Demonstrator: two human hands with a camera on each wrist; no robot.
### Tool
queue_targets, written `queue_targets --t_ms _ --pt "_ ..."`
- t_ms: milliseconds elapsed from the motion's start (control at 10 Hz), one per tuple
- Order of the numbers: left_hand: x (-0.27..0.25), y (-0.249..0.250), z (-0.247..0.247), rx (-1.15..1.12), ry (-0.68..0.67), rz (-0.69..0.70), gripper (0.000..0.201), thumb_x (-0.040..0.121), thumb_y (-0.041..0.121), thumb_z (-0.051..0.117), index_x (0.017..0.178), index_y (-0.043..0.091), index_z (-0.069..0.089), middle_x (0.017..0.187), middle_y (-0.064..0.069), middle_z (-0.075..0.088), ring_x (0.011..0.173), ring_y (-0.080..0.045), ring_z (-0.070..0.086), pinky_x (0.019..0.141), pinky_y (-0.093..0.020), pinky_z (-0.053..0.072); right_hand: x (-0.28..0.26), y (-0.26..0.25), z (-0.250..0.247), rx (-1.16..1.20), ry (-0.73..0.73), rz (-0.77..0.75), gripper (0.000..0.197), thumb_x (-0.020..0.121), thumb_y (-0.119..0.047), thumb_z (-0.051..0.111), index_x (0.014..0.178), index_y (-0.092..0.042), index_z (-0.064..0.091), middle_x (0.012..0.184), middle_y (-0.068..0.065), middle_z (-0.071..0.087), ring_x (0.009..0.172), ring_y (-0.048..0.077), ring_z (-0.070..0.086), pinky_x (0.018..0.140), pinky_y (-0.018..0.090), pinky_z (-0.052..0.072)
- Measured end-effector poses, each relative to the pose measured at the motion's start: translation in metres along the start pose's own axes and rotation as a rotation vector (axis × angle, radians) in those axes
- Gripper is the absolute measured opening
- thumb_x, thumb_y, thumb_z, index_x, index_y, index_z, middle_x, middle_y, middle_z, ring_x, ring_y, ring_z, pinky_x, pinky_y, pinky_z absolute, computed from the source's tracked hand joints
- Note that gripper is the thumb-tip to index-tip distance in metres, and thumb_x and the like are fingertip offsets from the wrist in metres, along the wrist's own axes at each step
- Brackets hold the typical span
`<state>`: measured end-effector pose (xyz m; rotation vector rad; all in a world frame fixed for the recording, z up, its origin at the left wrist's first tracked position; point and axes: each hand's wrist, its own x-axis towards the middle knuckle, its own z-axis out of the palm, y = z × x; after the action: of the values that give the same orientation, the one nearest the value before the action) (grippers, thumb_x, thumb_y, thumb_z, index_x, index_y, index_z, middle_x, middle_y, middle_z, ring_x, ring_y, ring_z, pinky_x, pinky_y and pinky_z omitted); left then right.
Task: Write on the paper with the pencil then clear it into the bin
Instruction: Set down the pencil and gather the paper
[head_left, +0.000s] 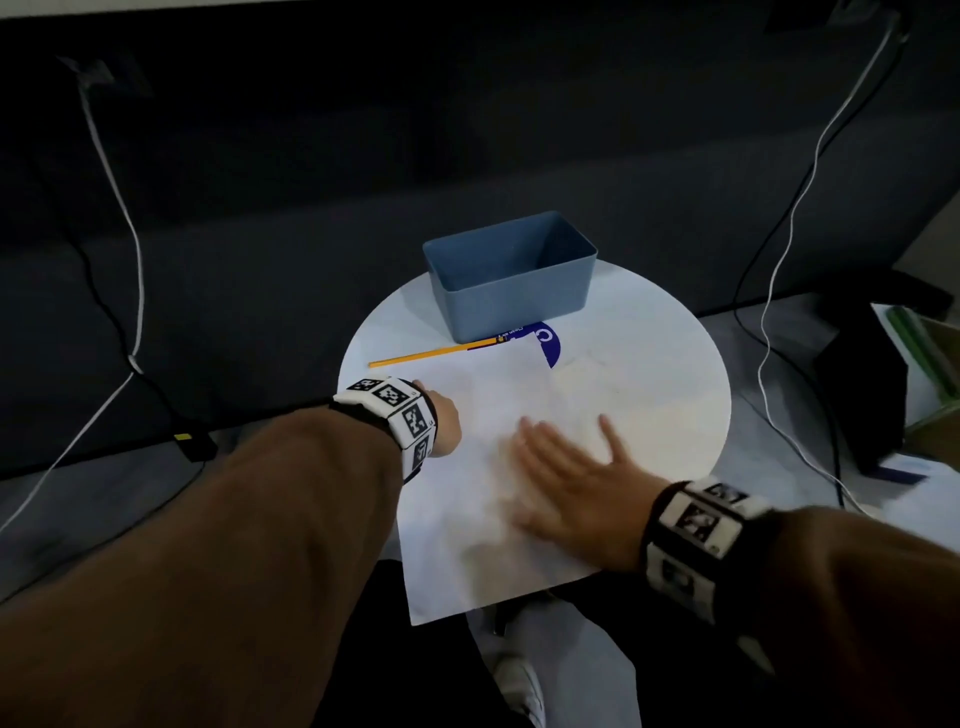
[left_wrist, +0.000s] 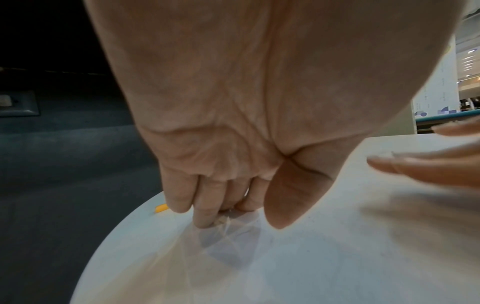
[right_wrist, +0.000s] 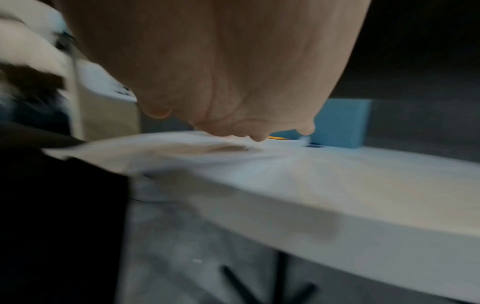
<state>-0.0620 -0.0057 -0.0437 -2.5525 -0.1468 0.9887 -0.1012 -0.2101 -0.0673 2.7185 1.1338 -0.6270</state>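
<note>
Lying across the round white table, the large white sheet of paper hangs over the near edge, so both hands steady it. The right hand is flat on it with fingers spread, probably to smooth it for writing. The left hand has its fingers curled down on the paper's far left corner, where the sheet wrinkles. The yellow wooden pencil lies untouched beyond the paper, just before the blue plastic bin.
</note>
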Motion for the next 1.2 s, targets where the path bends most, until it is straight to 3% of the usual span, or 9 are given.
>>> queue_targets --t_ms 100,300,400,500,600,800,900,1100,1200 --pt "0.017 -0.011 0.004 -0.07 -0.015 -0.024 0.055 0.101 0.009 0.035 0.154 0.0 0.024 0.162 -0.025 0.014 0.143 -0.043 0.032 0.113 -0.052 0.031 0.001 -0.04 0.007 0.104 -0.062 -0.172 0.11 0.06 -0.081 -0.026 0.158 -0.031 -0.022 0.16 -0.014 -0.033 0.152 0.005 -0.022 0.12 0.055 -0.02" --pt "-0.004 -0.01 0.001 -0.151 0.046 -0.009 0.046 0.107 0.011 0.037 0.151 -0.001 0.03 0.16 -0.02 0.025 0.143 -0.035 0.035 0.103 -0.037 0.033 0.0 0.043 -0.002 -0.036 -0.068 0.178 0.141 0.03 -0.082 -0.049 0.158 -0.029 -0.023 0.162 -0.013 -0.032 0.152 0.005 -0.02 0.121 0.057 -0.015" --pt "0.004 -0.008 0.002 -0.159 -0.016 -0.015 0.047 0.106 0.007 0.035 0.151 -0.005 0.028 0.159 -0.023 0.024 0.143 -0.037 0.034 0.087 -0.033 0.032 -0.01 0.048 -0.016 -0.049 -0.085 0.205 0.137 0.036 -0.081 -0.049 0.158 -0.024 -0.022 0.164 -0.009 -0.031 0.152 0.006 -0.022 0.122 0.059 -0.012" --pt "0.029 -0.012 0.012 -0.172 0.043 -0.032 0.05 0.103 0.014 0.036 0.151 0.002 0.031 0.16 -0.018 0.024 0.144 -0.039 0.03 0.11 -0.051 0.035 -0.01 0.003 -0.003 -0.027 -0.022 -0.016 0.122 0.053 -0.08 -0.043 0.158 -0.024 -0.022 0.165 -0.008 -0.03 0.152 0.007 -0.022 0.122 0.06 -0.011" --pt "0.028 -0.017 0.013 -0.114 0.046 0.022 0.048 0.1 0.015 0.037 0.147 0.005 0.039 0.157 -0.015 0.031 0.145 -0.037 0.029 0.111 -0.054 0.035 -0.013 -0.027 0.016 0.039 -0.048 -0.191 0.1 0.073 -0.078 -0.023 0.158 -0.027 -0.024 0.163 -0.011 -0.031 0.152 0.006 -0.023 0.12 0.057 -0.018" --pt "-0.02 -0.013 0.005 -0.429 0.12 0.005 0.042 0.105 0.015 0.038 0.145 0.002 0.044 0.154 -0.017 0.039 0.14 -0.033 0.04 0.111 -0.038 0.033 -0.018 0.05 0.003 -0.058 -0.062 0.172 0.135 0.036 -0.081 -0.05 0.157 -0.027 -0.026 0.163 -0.011 -0.032 0.151 0.004 -0.022 0.12 0.059 -0.017" --pt "-0.018 -0.013 0.007 -0.435 0.151 0.047 0.042 0.106 0.015 0.038 0.145 0.002 0.043 0.154 -0.016 0.038 0.14 -0.032 0.039 0.11 -0.036 0.033 -0.02 0.054 -0.011 -0.024 -0.051 0.206 0.133 0.042 -0.085 -0.044 0.158 -0.024 -0.023 0.164 -0.01 -0.031 0.151 0.004 -0.023 0.121 0.059 -0.015" --pt "-0.022 -0.009 -0.001 -0.353 0.131 0.028 0.043 0.107 0.013 0.032 0.148 -0.001 0.038 0.156 -0.019 0.034 0.142 -0.034 0.036 0.11 -0.037 0.03 0.005 -0.013 -0.003 0.106 -0.051 -0.068 0.107 0.066 -0.081 -0.018 0.161 -0.031 -0.014 0.167 -0.013 -0.023 0.153 0.004 -0.018 0.121 0.061 -0.012" --pt "-0.025 -0.009 -0.004 -0.339 0.129 0.022 0.045 0.108 0.01 0.025 0.151 -0.002 0.03 0.16 -0.019 0.026 0.144 -0.034 0.033 0.11 -0.035 0.028 0.015 0.002 0.001 0.068 -0.089 0.001 0.099 0.074 -0.081 -0.013 0.161 -0.033 -0.015 0.166 -0.014 -0.025 0.153 0.005 -0.019 0.12 0.061 -0.015"
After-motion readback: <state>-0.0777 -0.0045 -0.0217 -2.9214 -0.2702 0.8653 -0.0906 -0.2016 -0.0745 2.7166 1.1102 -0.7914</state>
